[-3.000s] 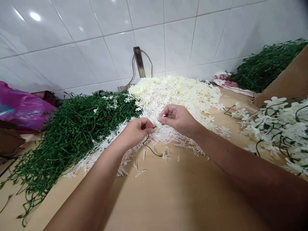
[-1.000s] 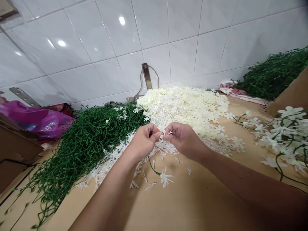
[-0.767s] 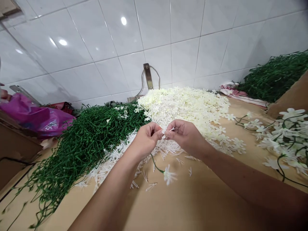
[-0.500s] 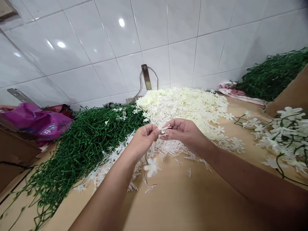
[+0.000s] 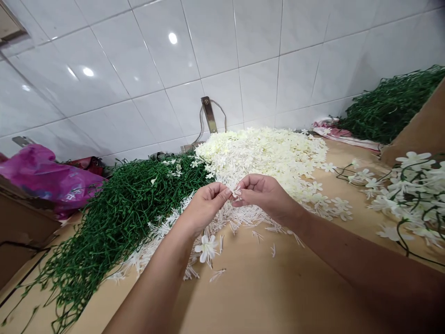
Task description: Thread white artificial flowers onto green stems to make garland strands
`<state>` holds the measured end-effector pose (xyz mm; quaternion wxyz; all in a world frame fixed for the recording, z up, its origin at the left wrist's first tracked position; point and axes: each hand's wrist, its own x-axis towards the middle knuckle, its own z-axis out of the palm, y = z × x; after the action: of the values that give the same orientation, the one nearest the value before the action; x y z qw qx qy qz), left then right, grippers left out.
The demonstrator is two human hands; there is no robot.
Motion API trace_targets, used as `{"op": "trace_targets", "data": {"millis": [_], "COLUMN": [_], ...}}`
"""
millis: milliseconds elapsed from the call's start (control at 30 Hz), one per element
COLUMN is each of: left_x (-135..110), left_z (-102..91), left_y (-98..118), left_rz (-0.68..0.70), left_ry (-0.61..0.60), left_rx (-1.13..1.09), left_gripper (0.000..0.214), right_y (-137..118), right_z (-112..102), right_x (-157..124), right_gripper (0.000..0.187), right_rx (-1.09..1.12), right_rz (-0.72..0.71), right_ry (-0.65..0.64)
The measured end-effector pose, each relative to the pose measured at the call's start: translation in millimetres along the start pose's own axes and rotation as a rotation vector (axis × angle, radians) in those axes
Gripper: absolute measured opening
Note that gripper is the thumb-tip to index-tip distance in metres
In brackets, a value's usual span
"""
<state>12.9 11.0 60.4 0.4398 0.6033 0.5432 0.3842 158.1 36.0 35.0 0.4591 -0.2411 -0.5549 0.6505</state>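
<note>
My left hand (image 5: 209,204) and my right hand (image 5: 259,192) meet over the front of the heap, both closed in a pinch. Between their fingertips shows a small white stamen piece (image 5: 236,191) with thin prongs. My right fingers grip it, and my left thumb and finger press against its other side; whatever else they hold there is hidden. Just below my left wrist is a white artificial flower (image 5: 207,249), seemingly hanging from my left hand. Loose white stamens (image 5: 239,215) lie under the hands, with a heap of cream-white petals (image 5: 274,153) behind.
Green plastic stems (image 5: 128,204) are piled at the left, near a purple bag (image 5: 52,176). Finished-looking white flowers on green stems (image 5: 413,195) lie at the right. More green stems (image 5: 392,106) stand behind a cardboard flap (image 5: 417,125). A tiled wall (image 5: 257,37) backs the table.
The dangling flower has swung to the left and looks sharper. The stamen piece sits closer in between my fingertips, and my hands have drawn slightly nearer each other.
</note>
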Motion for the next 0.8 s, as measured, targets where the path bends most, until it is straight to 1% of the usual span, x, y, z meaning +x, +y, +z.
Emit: {"op": "trace_targets", "data": {"millis": [200, 267, 433, 600, 800], "left_x": [-2.3, -2.6, -2.0, -0.9, -0.5], "left_z": [1.1, 0.4, -1.6, -4.2, -3.7], "left_y": [1.8, 2.1, 2.2, -1.6, -4.3], "left_rz": [0.027, 0.024, 0.024, 0.048, 0.076], "left_ry": [0.001, 0.001, -0.001, -0.028, -0.061], "left_rx": [-0.016, -0.007, 0.000, -0.023, -0.034], "left_gripper": [0.025, 0.025, 0.028, 0.030, 0.026], "right_y": [3.3, 2.0, -3.3, -3.8, -3.4], "right_z": [-4.6, -5.9, -7.3, -10.2, -12.6], "right_x": [1.0, 1.3, 1.7, 2.2, 3.1], "right_gripper": [0.008, 0.008, 0.011, 0.008, 0.010], "right_rx": [-0.219, -0.250, -0.220, -0.165, -0.117], "right_rz": [-0.043, -0.045, 0.003, 0.013, 0.022], "right_ry": [0.022, 0.017, -0.039, -0.107, -0.133]}}
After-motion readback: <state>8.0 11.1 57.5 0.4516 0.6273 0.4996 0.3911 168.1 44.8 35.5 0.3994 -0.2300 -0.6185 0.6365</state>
